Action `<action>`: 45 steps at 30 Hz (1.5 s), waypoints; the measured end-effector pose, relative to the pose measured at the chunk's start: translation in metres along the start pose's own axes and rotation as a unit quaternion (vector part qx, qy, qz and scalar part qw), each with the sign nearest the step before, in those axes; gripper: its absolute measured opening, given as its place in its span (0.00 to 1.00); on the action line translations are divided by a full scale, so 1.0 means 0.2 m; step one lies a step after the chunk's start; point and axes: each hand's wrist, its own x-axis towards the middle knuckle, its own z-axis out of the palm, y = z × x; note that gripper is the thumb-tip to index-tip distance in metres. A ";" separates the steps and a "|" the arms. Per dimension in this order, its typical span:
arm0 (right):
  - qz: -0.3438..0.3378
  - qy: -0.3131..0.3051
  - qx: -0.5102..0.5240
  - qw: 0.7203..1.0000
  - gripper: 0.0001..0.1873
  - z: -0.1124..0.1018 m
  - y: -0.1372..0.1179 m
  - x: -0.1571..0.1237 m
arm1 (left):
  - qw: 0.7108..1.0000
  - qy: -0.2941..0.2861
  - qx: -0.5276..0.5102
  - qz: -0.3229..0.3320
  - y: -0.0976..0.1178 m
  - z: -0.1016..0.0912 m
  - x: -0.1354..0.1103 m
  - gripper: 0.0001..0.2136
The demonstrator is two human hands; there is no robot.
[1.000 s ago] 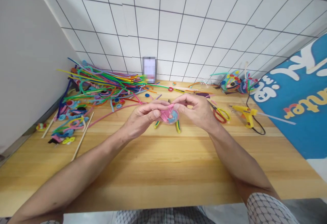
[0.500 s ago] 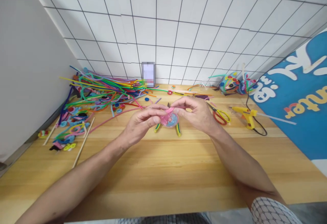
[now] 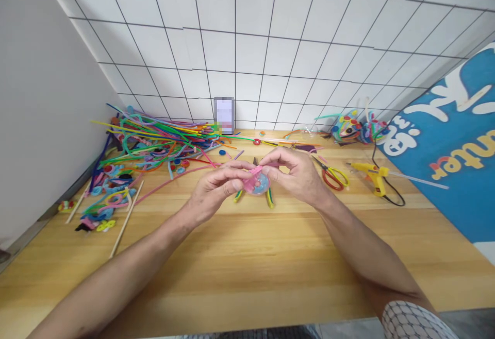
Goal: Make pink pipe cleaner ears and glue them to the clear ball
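At the far left, two slim sticks [image 3: 127, 220], pale and straight like wood, lie on the one table [image 3: 247, 277], whose top shows light wood grain. Between and behind them there is one large heap of fuzzy craft stems [image 3: 162, 132], in many colours and too tangled to be counted; near its front lies one yellow piece [image 3: 106, 225] with rounded lobes. One left hand [image 3: 216, 189] comes next, with its fingers bent and its thumb nearly closed to them, and the pink piece [image 3: 252, 180] is held at the tips. Behind this hand stands one upright flat panel [image 3: 224, 115], rectangular, its face blurred. The pink piece is one, ridged and bunched, above the middle of the table between the two hands; it overlaps one round disc-like thing [image 3: 262, 184], pale blue and shiny, but one cannot tell if they are joined. Below these, one pair of pliers [image 3: 269, 197] spreads two green-and-yellow handles. One right hand [image 3: 297, 176] pinches the upper edge of the pink piece with thumb and forefinger almost together. Further right are one pair of scissors [image 3: 334, 176] with red and yellow loops, two rounded, many-coloured ornaments [image 3: 347, 126], and one yellow plastic glue gun [image 3: 373, 176].
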 end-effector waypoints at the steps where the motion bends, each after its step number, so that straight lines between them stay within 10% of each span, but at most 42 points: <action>1: -0.002 0.001 0.000 1.000 0.04 0.00 0.00 0.00 | 1.000 0.001 0.001 0.000 0.00 0.00 0.00 0.08; 45: -0.027 -0.009 0.022 0.999 0.06 -0.01 0.03 -0.02 | 1.000 0.005 -0.021 -0.009 0.00 0.00 0.03 0.07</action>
